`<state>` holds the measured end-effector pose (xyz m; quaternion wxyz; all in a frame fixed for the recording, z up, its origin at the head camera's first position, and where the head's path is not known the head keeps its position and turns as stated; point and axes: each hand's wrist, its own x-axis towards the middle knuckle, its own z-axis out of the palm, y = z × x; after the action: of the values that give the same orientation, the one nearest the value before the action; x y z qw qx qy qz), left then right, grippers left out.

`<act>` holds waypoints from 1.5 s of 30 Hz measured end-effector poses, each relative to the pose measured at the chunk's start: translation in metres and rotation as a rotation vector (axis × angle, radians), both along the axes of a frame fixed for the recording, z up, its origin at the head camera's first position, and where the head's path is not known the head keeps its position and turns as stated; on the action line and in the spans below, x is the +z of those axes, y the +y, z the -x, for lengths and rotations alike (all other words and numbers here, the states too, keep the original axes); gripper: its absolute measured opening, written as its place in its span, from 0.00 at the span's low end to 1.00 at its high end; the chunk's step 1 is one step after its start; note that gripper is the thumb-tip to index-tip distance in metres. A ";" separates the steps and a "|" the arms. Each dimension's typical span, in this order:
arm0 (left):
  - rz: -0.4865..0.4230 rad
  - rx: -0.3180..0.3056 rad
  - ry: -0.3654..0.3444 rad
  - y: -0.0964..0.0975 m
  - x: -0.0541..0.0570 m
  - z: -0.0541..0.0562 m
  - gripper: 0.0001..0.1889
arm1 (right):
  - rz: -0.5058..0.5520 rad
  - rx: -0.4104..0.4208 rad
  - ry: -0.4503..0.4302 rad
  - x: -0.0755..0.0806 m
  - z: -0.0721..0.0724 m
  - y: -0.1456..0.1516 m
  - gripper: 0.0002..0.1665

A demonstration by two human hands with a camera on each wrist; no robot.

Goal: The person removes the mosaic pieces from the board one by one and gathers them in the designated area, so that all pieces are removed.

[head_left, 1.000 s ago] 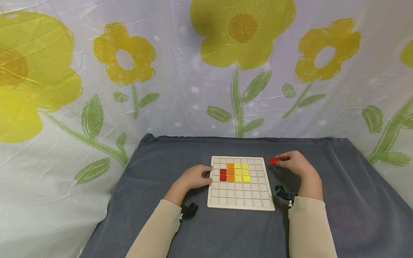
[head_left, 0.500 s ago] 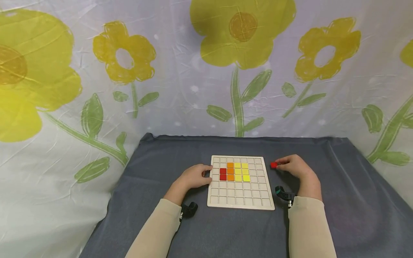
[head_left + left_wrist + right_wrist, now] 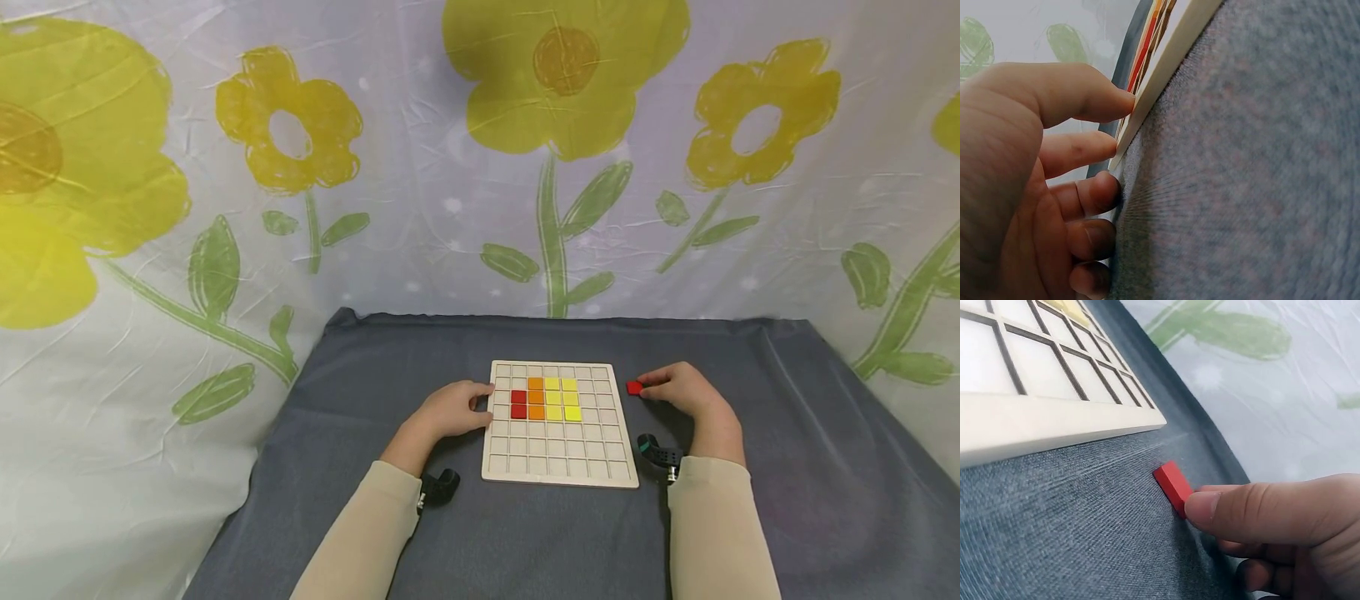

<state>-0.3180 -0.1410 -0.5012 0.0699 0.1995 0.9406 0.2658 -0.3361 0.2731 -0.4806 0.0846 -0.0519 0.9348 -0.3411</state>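
Observation:
A square wooden grid board [image 3: 558, 472] lies on the dark grey cloth, with red tiles [image 3: 518, 404], orange tiles [image 3: 536, 397] and yellow tiles [image 3: 562, 399] in some of its cells. At the board's left edge rests my left hand [image 3: 447, 411]; thumb and index fingertips touch the edge in the left wrist view, the other fingers loosely bent. Just off the board's far right corner, my right hand [image 3: 686, 390] pinches a red tile [image 3: 1172, 486] by one end between thumb and index finger. That tile is apart from the board, over the cloth.
Grey cloth [image 3: 465, 550] covers the table around the board. A pale curtain with yellow flowers [image 3: 420, 208] hangs behind and at both sides. Black wrist cameras sit below the left wrist [image 3: 440, 487] and the right wrist [image 3: 660, 452].
My right hand has come slightly nearer with the red tile, which has changed its tilt along the way. The left hand and the board look unmoved.

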 end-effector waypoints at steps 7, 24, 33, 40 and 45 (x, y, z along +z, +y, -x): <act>0.000 0.000 0.000 0.000 0.001 -0.001 0.31 | 0.005 -0.010 -0.009 0.011 -0.001 0.002 0.26; 0.001 0.005 0.018 0.000 -0.003 0.001 0.30 | 0.052 0.060 0.128 0.059 -0.014 -0.024 0.28; -0.014 0.011 0.001 0.000 -0.004 0.001 0.30 | 0.093 0.127 0.187 0.065 -0.010 -0.053 0.26; -0.005 0.000 0.015 -0.001 -0.002 0.000 0.30 | 0.089 0.188 0.216 0.067 -0.011 -0.078 0.26; 0.000 -0.001 0.018 0.000 -0.003 0.001 0.30 | 0.076 0.234 0.222 0.067 -0.012 -0.094 0.25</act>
<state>-0.3188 -0.1412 -0.5038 0.0615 0.2022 0.9410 0.2641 -0.3246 0.1787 -0.4134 0.0178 -0.2009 0.9124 -0.3563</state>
